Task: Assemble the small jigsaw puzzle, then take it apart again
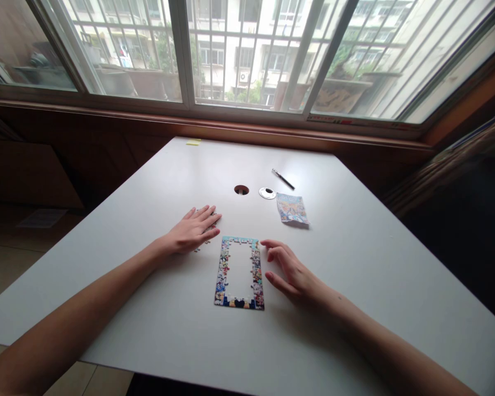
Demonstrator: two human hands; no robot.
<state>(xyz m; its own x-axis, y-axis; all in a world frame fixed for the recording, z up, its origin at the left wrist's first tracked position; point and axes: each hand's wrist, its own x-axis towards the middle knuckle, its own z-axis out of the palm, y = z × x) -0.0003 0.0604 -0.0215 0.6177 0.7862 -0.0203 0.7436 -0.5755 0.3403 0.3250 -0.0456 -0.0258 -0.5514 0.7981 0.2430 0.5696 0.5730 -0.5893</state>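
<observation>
A small jigsaw puzzle frame (240,272) lies on the white table (355,264), its coloured border joined and its middle bare. My left hand (192,230) rests flat with fingers stretched out over several loose puzzle pieces (208,234) just left of the frame's top. On the frame's right side is my right hand (286,268), fingers apart and slightly curled, fingertips close to the frame's upper right edge. It holds nothing that I can see.
Beyond the puzzle lie a colourful picture card or packet (291,209), a white ring-shaped cap (267,193), a round cable hole (241,190) and a black pen (283,179). A yellow note (193,142) sits at the far edge under the barred window.
</observation>
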